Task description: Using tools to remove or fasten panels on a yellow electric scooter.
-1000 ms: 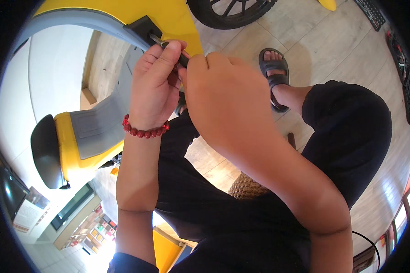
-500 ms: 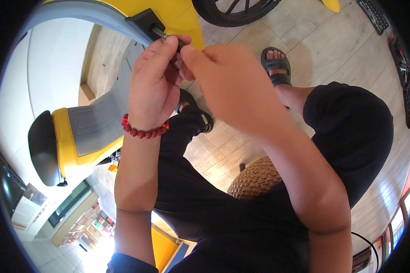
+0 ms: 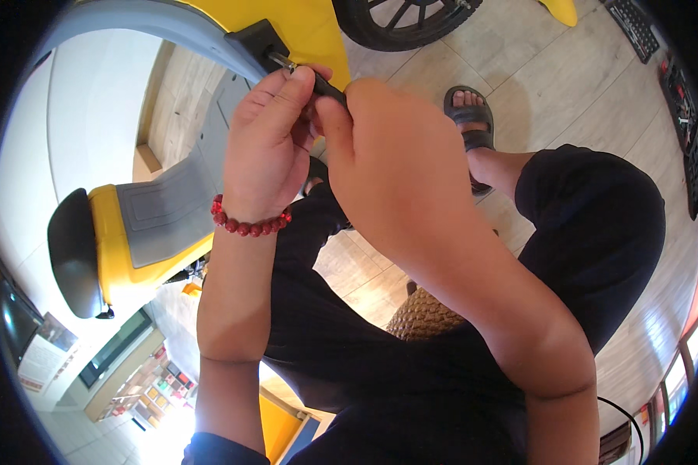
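My left hand, with a red bead bracelet at its wrist, pinches the front of a screwdriver between thumb and fingers. The screwdriver has a black handle and a bright metal shaft. Its shaft points up and left into a black block-shaped part beside a yellow body panel of a scooter. Closed around the rear of the handle is my right hand. Where the tip meets the black part, I cannot make out the fastener.
The scooter's grey footboard and black seat lie to the left. A black spoked wheel is at the top. A woven stool is beneath me. At the right edge, an open tool case lies on the wood-look floor.
My right hand has shifted slightly right and turned, so more of the black handle shows. My left hand has moved a little right and keeps its pinch.
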The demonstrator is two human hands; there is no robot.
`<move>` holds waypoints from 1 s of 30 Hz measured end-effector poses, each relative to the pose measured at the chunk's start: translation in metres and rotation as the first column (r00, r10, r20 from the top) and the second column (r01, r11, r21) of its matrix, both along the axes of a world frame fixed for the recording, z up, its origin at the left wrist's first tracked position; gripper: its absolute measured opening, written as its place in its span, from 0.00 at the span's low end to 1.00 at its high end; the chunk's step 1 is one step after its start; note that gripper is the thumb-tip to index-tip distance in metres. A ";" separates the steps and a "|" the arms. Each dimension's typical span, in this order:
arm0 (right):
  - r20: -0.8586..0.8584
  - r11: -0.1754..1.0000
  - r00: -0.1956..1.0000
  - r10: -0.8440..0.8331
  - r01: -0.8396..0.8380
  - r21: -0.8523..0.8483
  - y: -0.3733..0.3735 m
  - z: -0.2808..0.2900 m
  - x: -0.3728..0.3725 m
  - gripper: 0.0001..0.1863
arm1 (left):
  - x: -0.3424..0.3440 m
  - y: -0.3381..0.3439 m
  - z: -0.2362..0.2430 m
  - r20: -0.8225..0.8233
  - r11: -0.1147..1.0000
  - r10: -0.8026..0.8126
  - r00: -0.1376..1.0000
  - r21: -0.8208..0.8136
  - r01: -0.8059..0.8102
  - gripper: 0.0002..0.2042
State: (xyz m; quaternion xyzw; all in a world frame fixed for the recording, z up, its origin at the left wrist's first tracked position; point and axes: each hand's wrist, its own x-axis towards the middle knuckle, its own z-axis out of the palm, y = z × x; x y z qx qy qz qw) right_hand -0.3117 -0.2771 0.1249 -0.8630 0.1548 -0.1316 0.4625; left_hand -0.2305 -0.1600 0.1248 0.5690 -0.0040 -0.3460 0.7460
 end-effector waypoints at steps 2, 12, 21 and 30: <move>-0.006 0.999 1.000 0.019 -0.018 0.029 -0.002 0.002 0.002 0.17 | -0.002 -0.003 0.001 0.013 1.000 0.016 1.000 0.016 -0.017 0.11; -0.101 0.289 0.984 0.146 0.055 0.956 -0.016 -0.007 0.008 0.17 | -0.003 -0.005 0.001 0.045 0.999 -0.011 0.999 0.038 0.009 0.10; -0.062 0.941 0.996 0.070 -0.045 0.335 -0.003 0.005 -0.003 0.14 | -0.004 -0.006 0.001 0.054 0.993 0.064 0.996 0.097 -0.069 0.10; 0.020 0.994 0.998 0.067 -0.068 0.087 -0.002 0.001 -0.001 0.13 | 0.000 -0.006 0.001 0.010 0.999 0.021 1.000 0.048 -0.022 0.10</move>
